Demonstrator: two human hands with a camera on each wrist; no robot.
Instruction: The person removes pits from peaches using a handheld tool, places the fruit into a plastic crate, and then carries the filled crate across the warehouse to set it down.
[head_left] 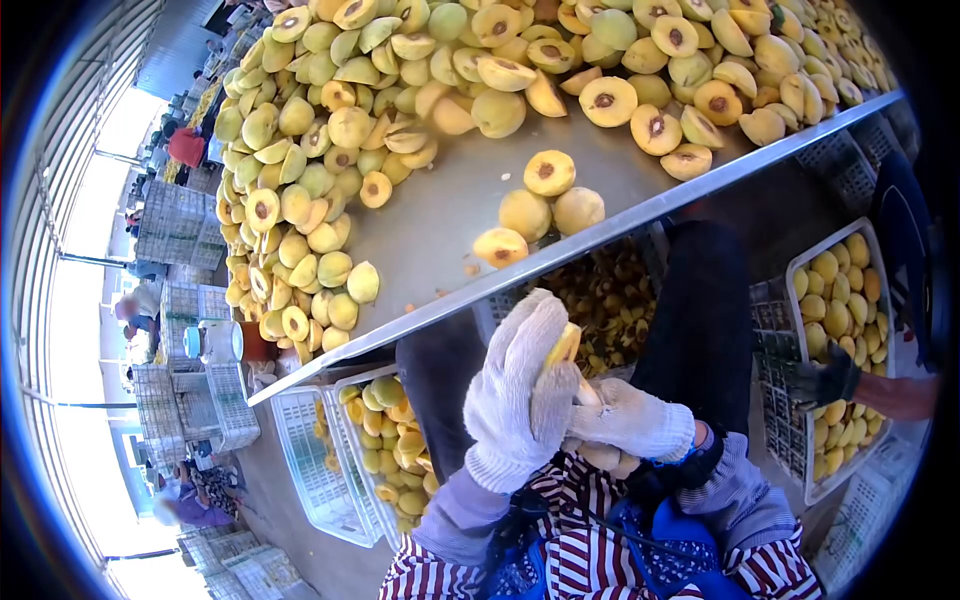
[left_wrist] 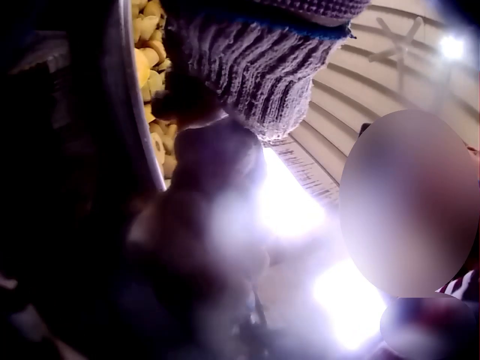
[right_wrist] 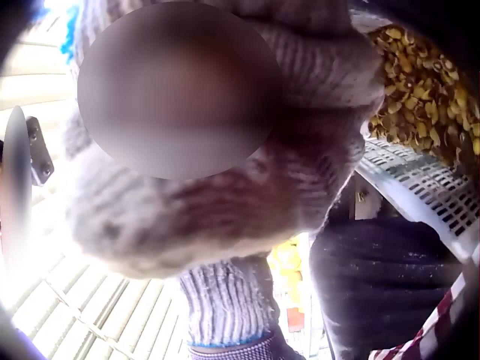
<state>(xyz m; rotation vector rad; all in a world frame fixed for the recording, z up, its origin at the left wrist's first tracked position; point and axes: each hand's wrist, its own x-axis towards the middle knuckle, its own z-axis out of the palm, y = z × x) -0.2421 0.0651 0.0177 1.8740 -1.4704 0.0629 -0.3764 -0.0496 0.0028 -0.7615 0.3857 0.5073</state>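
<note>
A yellow fruit piece [head_left: 563, 345] sits in my gloved left hand [head_left: 520, 390], between the thumb and the raised fingers. My gloved right hand [head_left: 635, 420] is curled just beside it, gripping a slim pale tool [head_left: 588, 392] that points at the fruit; its tip is hidden. Both hands are over my lap, below the metal table edge. The left wrist view shows the ribbed cuff [left_wrist: 255, 75] with a dark, blurred hand below. Knitted glove folds [right_wrist: 187, 217] fill the right wrist view, with the left cuff [right_wrist: 229, 300] beneath.
Halved yellow fruit [head_left: 350, 127] is heaped on the metal table [head_left: 440, 200], several pieces near its rim. A crate of dark scraps [head_left: 600, 300] stands under the edge. Fruit crates flank me [head_left: 395, 450], [head_left: 840, 300]; another person's gloved hand [head_left: 825, 378] reaches over the right one.
</note>
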